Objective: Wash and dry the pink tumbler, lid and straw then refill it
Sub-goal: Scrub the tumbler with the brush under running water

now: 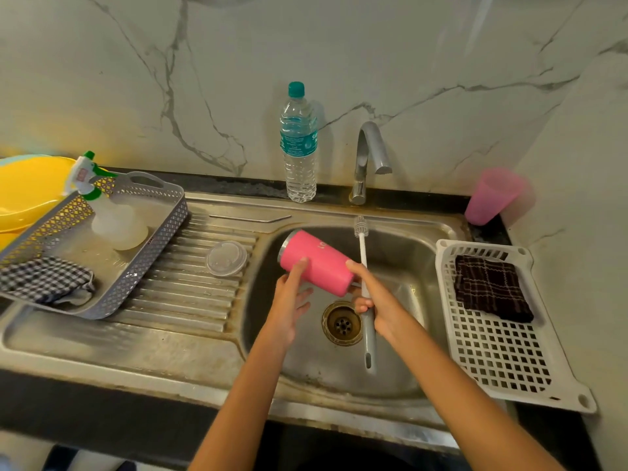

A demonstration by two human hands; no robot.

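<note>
Over the steel sink basin [404, 253], the left hand [289, 311] props the tilted pink metal tumbler [316, 263] with straight fingers; the right hand [377, 304] grips a long white bottle brush [363, 249]. Steadying the tumbler firmly before feeding the bristles inside seems wise.

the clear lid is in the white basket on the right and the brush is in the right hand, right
No. The head view shows the clear lid lying on the ribbed drainboard left of the basin, not in the white basket. The brush is indeed in the right hand.
</note>
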